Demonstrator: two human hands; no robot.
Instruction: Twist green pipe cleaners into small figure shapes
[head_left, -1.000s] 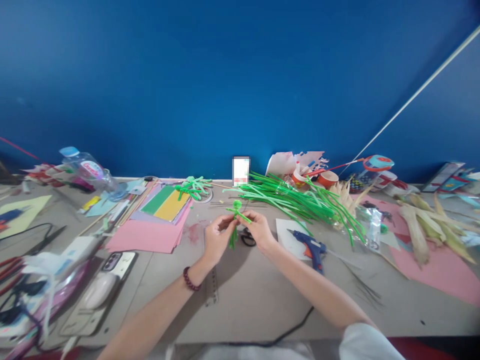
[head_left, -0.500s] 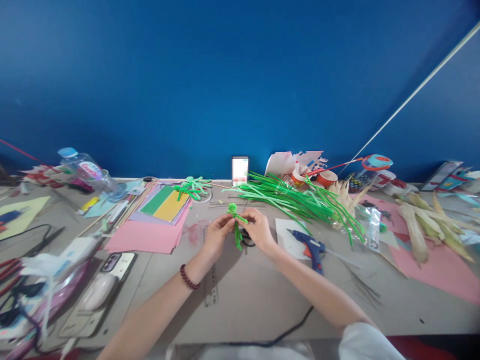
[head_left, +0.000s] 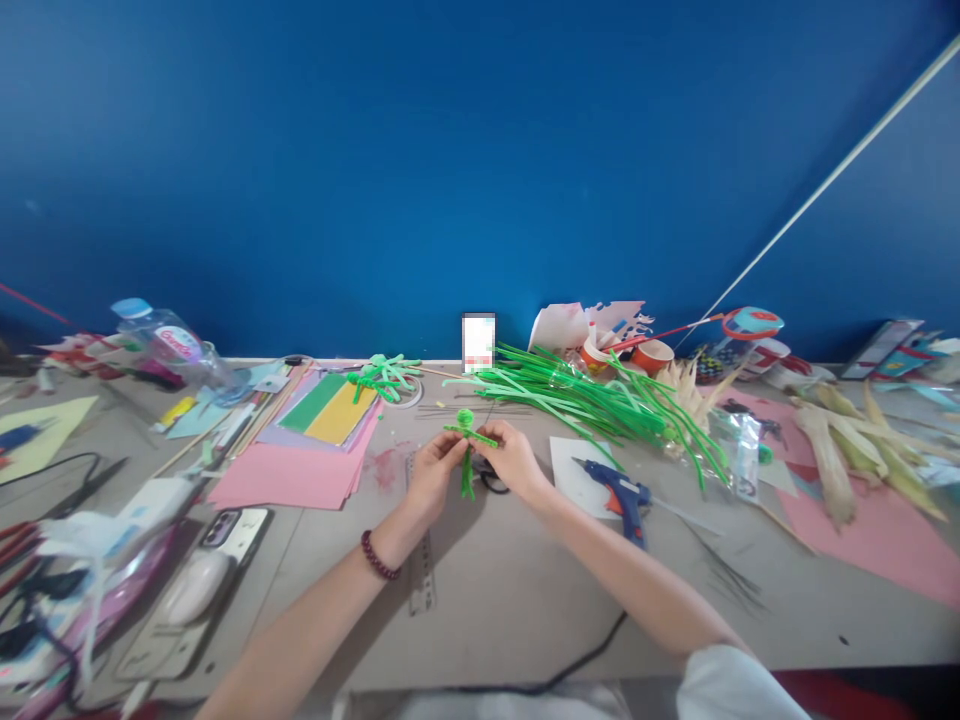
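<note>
"Where's the fuzzy green shape (head_left: 467, 460)?"
"Over the surface's (head_left: 510, 600) middle. The left hand (head_left: 433, 472) and right hand (head_left: 517, 463) both pinch it."
"Any open room?"
"Yes, right of the ruler (head_left: 423, 578), toward the near edge."

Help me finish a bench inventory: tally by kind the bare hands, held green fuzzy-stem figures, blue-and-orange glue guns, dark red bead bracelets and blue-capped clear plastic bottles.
Bare hands, left hand and right hand: 2
Held green fuzzy-stem figure: 1
Blue-and-orange glue gun: 1
Dark red bead bracelet: 1
Blue-capped clear plastic bottle: 1
Total: 6
</note>
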